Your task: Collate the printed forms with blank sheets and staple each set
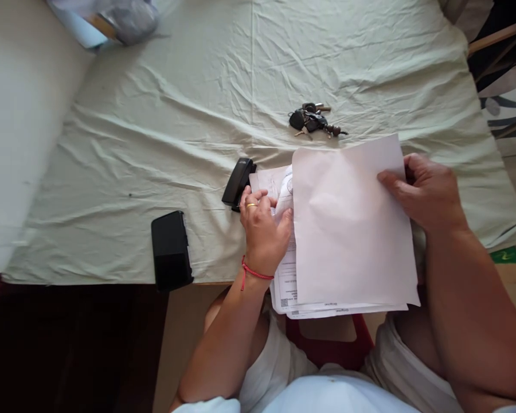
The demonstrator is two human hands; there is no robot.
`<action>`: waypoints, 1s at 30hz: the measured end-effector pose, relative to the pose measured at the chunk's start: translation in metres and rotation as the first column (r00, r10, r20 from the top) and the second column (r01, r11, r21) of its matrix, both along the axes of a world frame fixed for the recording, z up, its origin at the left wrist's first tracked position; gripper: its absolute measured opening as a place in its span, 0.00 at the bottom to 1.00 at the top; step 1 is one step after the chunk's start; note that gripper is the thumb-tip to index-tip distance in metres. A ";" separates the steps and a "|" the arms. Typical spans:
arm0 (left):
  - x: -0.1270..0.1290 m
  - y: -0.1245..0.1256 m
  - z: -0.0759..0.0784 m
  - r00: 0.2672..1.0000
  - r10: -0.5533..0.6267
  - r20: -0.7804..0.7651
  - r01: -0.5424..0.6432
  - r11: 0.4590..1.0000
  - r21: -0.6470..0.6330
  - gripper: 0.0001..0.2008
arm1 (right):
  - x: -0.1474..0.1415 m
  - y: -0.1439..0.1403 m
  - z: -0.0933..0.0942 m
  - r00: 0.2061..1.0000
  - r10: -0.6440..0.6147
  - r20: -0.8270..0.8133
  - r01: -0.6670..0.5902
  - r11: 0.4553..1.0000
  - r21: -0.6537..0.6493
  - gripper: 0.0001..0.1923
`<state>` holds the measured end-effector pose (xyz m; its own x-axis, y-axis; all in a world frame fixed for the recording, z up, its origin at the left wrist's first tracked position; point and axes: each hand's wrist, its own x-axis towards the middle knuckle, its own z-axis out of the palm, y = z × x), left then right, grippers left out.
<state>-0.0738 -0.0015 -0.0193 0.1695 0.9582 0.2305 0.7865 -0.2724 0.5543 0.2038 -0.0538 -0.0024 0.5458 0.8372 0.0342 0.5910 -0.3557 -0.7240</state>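
Observation:
A stack of printed papers [289, 275] lies at the table's front edge, its lower part jutting past it. My left hand [264, 232], with a ring and a red string bracelet, grips the stack's left side, thumb on top of the sheets. Touching or very near those fingertips is a black hole punch [237, 180], beside the papers' upper left corner. My right hand [432, 189] pinches the right edge of a blank-looking white sheet [352, 229], thumb above and fingers behind. That sheet covers most of the stack and sits slightly raised and crooked over it.
Beyond the papers, a bunch of keys [313, 119] rests on the wrinkled pale green tablecloth [189, 115]. A black phone [171, 251] lies at the front edge on the left. Plastic-wrapped items [124, 20] stand at the back left by the wall. A red stool [327, 344] shows below.

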 end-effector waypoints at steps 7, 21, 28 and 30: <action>0.000 -0.002 0.011 0.962 0.051 0.268 -0.020 0.993 -0.117 0.08 | -0.002 -0.001 0.000 0.996 0.025 -0.088 -0.022 0.999 0.036 0.13; 0.007 -0.002 0.007 0.651 0.247 0.718 0.196 0.859 -0.473 0.19 | -0.011 0.001 -0.009 0.900 0.030 -0.436 0.050 0.984 0.171 0.11; 0.010 -0.002 0.005 0.600 0.250 0.760 0.230 0.856 -0.464 0.18 | -0.020 0.000 -0.008 0.833 0.064 -0.550 0.052 0.980 0.192 0.12; 0.010 -0.002 0.005 0.583 0.242 0.776 0.241 0.860 -0.450 0.18 | -0.019 0.000 -0.010 0.833 0.075 -0.548 0.036 0.981 0.189 0.12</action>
<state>-0.0642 -0.0037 -0.0139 0.1508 0.9687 -0.1974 -0.0377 0.2052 0.9780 0.1849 -0.0539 -0.0127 0.5034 0.8566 -0.1136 0.0796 -0.1768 -0.9810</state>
